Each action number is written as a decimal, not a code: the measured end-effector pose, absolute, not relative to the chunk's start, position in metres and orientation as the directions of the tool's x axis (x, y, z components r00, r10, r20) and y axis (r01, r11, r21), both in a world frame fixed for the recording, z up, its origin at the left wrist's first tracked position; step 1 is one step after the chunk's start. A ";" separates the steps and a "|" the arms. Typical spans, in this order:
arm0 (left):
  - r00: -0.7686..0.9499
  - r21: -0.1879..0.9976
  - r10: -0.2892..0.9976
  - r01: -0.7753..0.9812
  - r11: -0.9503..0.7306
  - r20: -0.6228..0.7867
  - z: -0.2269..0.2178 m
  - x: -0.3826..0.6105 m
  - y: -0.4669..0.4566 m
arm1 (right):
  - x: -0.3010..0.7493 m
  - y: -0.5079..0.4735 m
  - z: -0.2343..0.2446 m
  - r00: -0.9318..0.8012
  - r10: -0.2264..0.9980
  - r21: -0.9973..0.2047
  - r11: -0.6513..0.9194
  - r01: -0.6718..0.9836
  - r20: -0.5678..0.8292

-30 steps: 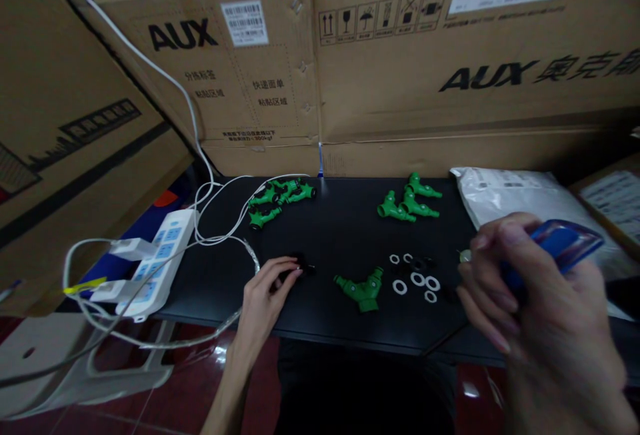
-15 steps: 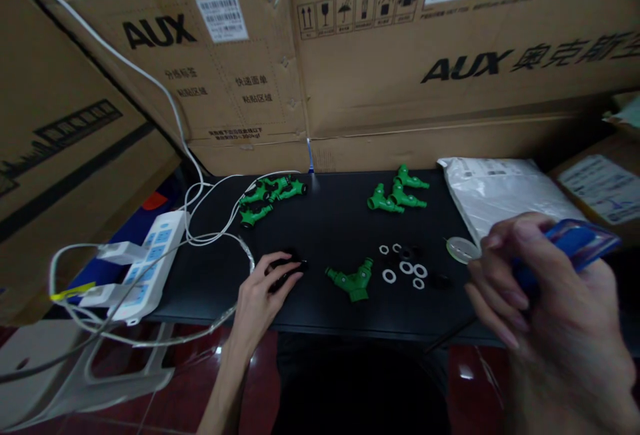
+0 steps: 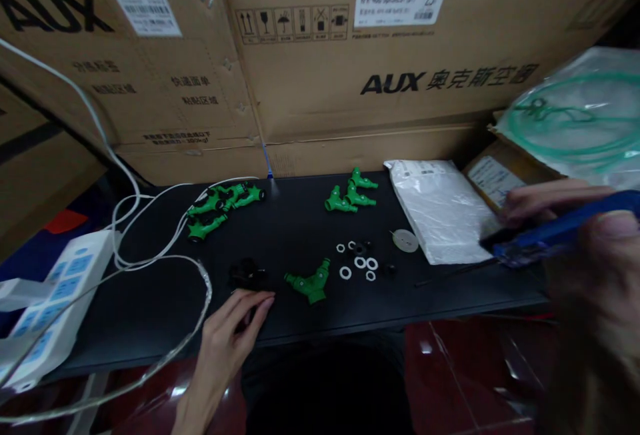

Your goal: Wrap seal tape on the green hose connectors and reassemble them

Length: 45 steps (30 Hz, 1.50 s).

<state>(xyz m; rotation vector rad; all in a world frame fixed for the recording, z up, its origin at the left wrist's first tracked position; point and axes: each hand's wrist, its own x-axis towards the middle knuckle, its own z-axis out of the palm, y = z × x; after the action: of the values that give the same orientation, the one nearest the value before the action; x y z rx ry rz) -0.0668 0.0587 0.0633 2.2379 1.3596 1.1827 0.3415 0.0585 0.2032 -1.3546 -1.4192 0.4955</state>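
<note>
My left hand rests at the table's front edge, its fingers loosely stretched with a gap to the thumb. Just beyond its fingertips lie black parts, too dark to make out singly. To the right of them is a green Y-shaped hose connector. At the far right my right hand, partly blurred, grips a screwdriver by its blue handle. The thin shaft slants left and down over the table. Between connector and screwdriver lie several white ring washers and small black pieces.
More green connectors with black fittings lie at the back left, and plain green ones at the back centre. White cables and a power strip occupy the left. A white plastic parcel lies right; cardboard boxes wall the back.
The view has swung right. My left hand has let go of the black parts and drawn back towards the front edge. The screwdriver's shaft now shows plainly, pointing left over the table.
</note>
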 end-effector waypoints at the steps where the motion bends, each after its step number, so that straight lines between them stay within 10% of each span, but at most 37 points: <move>1: 0.250 0.609 0.842 0.596 -0.523 0.478 0.062 -0.064 0.057 | 0.351 0.058 0.202 0.187 0.886 -0.800 0.270 0.536 0.425; 9: 0.233 0.613 0.897 0.664 -0.429 0.375 0.062 -0.065 0.072 | 0.406 0.049 0.138 -0.230 0.856 -0.215 0.360 0.908 0.464; 15: 0.229 0.583 0.865 0.659 -0.476 0.448 0.068 -0.052 0.067 | 0.412 0.033 0.051 -0.273 0.904 -0.189 0.346 0.919 0.329; 24: 0.799 0.354 0.571 0.487 -0.799 0.188 0.095 -0.021 0.087 | 0.412 0.028 0.036 -0.268 0.884 -0.163 0.350 0.922 0.383; 28: 0.823 0.315 0.546 0.482 -0.818 0.158 0.094 -0.017 0.100 | 0.374 0.024 0.057 -0.103 0.825 -0.269 0.296 0.917 0.556; 33: 0.724 0.418 0.616 0.478 -0.773 0.312 0.089 -0.016 0.104 | 0.273 0.027 0.077 0.051 0.834 -0.705 0.430 0.564 0.549; 45: 0.385 0.765 0.845 0.390 -0.513 0.370 0.071 -0.025 0.089 | 0.155 0.070 0.041 -0.014 0.886 -0.852 0.450 0.269 0.463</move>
<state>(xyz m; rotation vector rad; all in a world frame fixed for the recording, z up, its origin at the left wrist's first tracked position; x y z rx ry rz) -0.0246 0.0891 0.0715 2.0734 1.0564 1.0310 0.1552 0.0697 0.0413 -1.0476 -1.5496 0.6708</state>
